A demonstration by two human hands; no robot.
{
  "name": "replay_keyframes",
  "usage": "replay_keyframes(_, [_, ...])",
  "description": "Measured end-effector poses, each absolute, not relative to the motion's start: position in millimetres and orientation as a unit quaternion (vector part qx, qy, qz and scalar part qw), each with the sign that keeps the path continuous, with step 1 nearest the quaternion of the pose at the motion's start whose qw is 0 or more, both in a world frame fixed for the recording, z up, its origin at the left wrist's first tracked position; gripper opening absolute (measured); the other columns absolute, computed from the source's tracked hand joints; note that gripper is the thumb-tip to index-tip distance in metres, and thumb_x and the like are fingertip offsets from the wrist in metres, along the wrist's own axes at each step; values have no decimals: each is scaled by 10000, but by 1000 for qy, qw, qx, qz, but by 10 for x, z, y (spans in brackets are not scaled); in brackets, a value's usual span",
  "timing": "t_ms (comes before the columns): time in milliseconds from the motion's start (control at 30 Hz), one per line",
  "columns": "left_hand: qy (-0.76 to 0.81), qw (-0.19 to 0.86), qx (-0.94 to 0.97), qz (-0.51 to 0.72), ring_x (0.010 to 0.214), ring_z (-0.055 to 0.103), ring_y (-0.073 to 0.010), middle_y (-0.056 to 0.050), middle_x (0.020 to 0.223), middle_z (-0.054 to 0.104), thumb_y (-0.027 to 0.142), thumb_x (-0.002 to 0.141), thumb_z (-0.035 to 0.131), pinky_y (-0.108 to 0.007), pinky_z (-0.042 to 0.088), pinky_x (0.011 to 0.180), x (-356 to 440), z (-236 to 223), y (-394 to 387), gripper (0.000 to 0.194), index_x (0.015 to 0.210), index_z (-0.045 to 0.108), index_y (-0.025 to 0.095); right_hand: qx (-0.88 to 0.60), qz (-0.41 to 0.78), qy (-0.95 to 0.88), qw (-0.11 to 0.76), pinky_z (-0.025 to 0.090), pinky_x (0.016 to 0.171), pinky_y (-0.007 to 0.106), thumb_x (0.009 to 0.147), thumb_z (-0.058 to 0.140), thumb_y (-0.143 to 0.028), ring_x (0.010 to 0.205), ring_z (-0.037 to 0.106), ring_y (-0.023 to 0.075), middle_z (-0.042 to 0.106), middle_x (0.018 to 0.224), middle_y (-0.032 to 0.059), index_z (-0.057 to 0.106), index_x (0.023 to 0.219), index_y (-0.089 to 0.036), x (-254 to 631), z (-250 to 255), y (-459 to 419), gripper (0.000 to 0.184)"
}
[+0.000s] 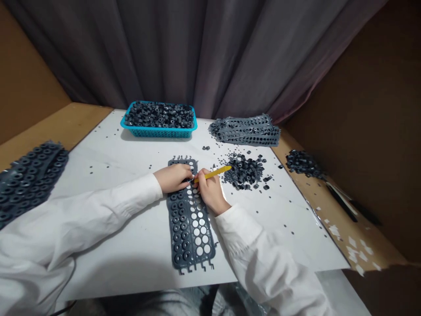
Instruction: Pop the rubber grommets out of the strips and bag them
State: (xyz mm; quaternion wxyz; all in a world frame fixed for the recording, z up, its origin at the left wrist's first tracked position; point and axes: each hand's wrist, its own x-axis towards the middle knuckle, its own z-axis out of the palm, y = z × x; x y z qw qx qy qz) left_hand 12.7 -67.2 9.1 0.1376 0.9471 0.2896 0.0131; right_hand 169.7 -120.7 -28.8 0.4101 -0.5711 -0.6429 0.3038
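Currently, the left hand (173, 177) lies curled on the upper end of a dark grey perforated strip (189, 224); whether it grips the strip or only presses it onto the white board (108, 153) cannot be told. The right hand (210, 192) pinches a yellow stick (213, 174) in a narrow grip, with the stick's dark tip at the strip beside the left hand. The fingers hide the contact point, so it is unclear whether the tip carries anything. Dark rings (176, 228) fill the holes along the strip's left side, while the right-side holes (199, 232) show white board through them. Risk 1: light pressure from the left hand may let the strip shift or lift, which could unseat rings. Risk 2: excess force at the tip may tear the thin web between holes or flick a ring away. Risk 3: loose crumbs (256, 210) on the board may lodge under the strip and keep it from lying flat. Risk 4: the right sleeve (259, 245) lies near the ring pile (244, 172), and a careless sweep may scatter it
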Motion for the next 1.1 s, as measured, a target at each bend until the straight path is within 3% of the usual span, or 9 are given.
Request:
replay_keyframes(367, [288, 89, 953, 36, 784, 584, -202, -97, 845, 596, 186, 868, 450, -309, 468, 708, 148, 39, -768, 211, 862, 648, 113, -583, 251, -684, 359, 375, 567, 240, 905, 312, -223, 553, 518, 146, 542, 559, 4, 438, 652, -209, 1667, -190, -1211, 284])
replay_keyframes(533, [287, 72, 954, 45, 798, 585, -197, -98, 794, 603, 91, 853, 454, -305, 471, 726, 154, -18, -808, 182, 777, 618, 116, -582, 242, -689, 357, 370, 562, 238, 902, 314, -211, 539, 501, 142, 506, 542, -5, 392, 626, -218, 1670, -187, -1204, 288])
replay_keyframes(700, [357, 226, 886, 191, 766, 607, -170, -60, 801, 659, 205, 840, 523, -280, 471, 733, 58, -85, -755, 146, 789, 643, 139, -583, 262, -681, 358, 373, 560, 238, 903, 311, -214, 541, 516, 143, 538, 548, 2, 456, 669, -201, 1673, -198, -1194, 275])
replay_keyframes(867, [471, 411, 677, 388, 670, 598, -145, -24, 735, 657, 352, 765, 620, -256, 472, 663, -87, -19, -607, 230, 828, 642, 133, -579, 296, -662, 372, 383, 551, 232, 911, 321, -254, 519, 527, 133, 551, 540, -7, 498, 693, -193, 1683, -245, -1196, 287])
replay_keyframes(1100, [464, 684, 476, 301, 554, 558, -71, -49, 733, 663, 216, 709, 702, -167, 459, 523, -178, 96, -544, 241, 907, 653, 89, -579, 345, -574, 466, 422, 562, 230, 912, 342, -366, 523, 538, 126, 566, 556, -27, 572, 746, -196, 1722, -323, -1154, 331])
